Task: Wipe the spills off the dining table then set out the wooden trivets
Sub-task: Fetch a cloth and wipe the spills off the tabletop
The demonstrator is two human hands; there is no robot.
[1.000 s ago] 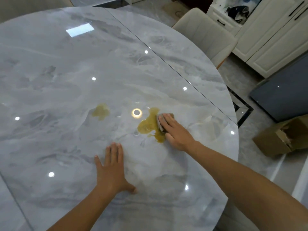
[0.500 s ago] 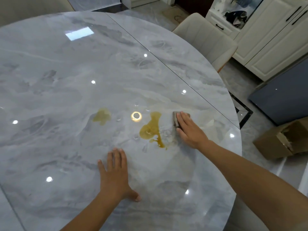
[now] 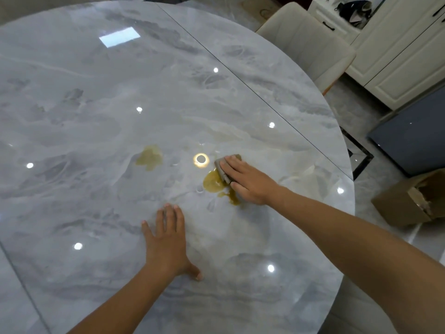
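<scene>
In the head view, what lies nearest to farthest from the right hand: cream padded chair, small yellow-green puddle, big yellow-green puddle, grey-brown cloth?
1. Grey-brown cloth: under the right hand.
2. Big yellow-green puddle: just left, touching the cloth.
3. Small yellow-green puddle: farther left.
4. Cream padded chair: beyond the table, upper right.

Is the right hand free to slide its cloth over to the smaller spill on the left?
Probably yes: only bare tabletop lies between the right hand with its cloth and the smaller spill; the left hand rests flat nearer the person, off that path.
</scene>
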